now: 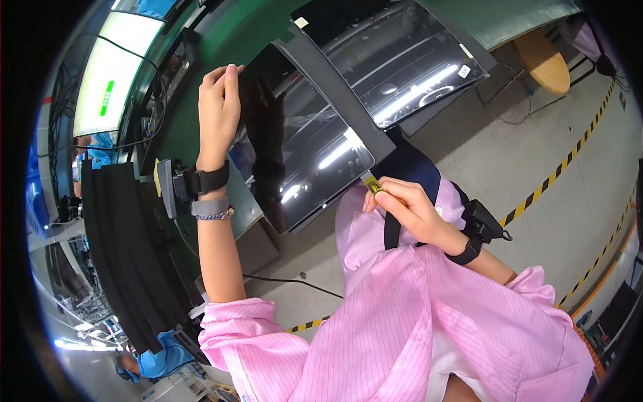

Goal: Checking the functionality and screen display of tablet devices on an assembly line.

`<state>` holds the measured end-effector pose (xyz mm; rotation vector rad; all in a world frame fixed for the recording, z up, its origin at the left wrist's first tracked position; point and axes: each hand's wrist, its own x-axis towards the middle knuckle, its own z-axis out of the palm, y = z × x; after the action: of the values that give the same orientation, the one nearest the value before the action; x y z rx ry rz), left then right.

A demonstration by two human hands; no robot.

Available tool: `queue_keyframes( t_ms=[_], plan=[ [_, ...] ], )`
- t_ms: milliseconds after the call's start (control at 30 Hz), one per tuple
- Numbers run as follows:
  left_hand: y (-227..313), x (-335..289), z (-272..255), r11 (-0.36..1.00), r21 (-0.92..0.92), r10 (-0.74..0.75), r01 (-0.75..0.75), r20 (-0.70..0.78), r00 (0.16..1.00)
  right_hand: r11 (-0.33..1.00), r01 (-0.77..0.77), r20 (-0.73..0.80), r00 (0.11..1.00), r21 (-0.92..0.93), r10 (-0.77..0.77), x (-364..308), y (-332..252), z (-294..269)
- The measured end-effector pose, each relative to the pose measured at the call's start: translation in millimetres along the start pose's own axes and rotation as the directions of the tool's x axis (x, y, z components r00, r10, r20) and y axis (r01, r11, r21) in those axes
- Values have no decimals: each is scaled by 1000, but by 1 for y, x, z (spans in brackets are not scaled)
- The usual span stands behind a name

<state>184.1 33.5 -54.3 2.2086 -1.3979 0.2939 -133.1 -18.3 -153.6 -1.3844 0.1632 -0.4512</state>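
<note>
A glossy black flat panel point(301, 134), like a display screen, lies at a slant in front of me and reflects the ceiling lights. My left hand point(220, 107) is by its far left edge, fingers stretched out and loosely bent; whether the fingertips touch the panel I cannot make out. Closed at the panel's near right corner, my right hand point(408, 209) pinches a small yellow-green tool point(374, 185) with dark markings. Its pale tip points at that corner. A second glossy black panel point(395, 60), with small pale stickers, lies beyond to the right.
Dark grey padding point(341, 100) runs between the panels over a green bench point(254, 23). A lit monitor point(117, 74) and cables stand at the left, above black ribbed material point(130, 234). A wooden stool point(542, 60) and striped floor tape point(569, 161) are at the right. Someone in blue point(164, 355) is at lower left.
</note>
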Motion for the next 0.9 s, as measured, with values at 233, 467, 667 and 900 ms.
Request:
queue_keyframes(
  t_ms=[233,467,667,900],
  plan=[
    [18,-15,-6,998,-66,1,0,14,1000,997,-52,-29,998,56,54,0,-6,6],
    [101,-53,-14,950,-237,242,-205,135,961,979,-199,-39,979,50,201,8,-10,4],
    [143,-113,-8,971,-101,240,-218,334,912,971,-236,-205,953,-36,224,-1,-12,-9],
    [147,-123,12,970,-52,245,-239,223,943,978,-194,-346,914,84,211,-19,1,-58]
  ],
)
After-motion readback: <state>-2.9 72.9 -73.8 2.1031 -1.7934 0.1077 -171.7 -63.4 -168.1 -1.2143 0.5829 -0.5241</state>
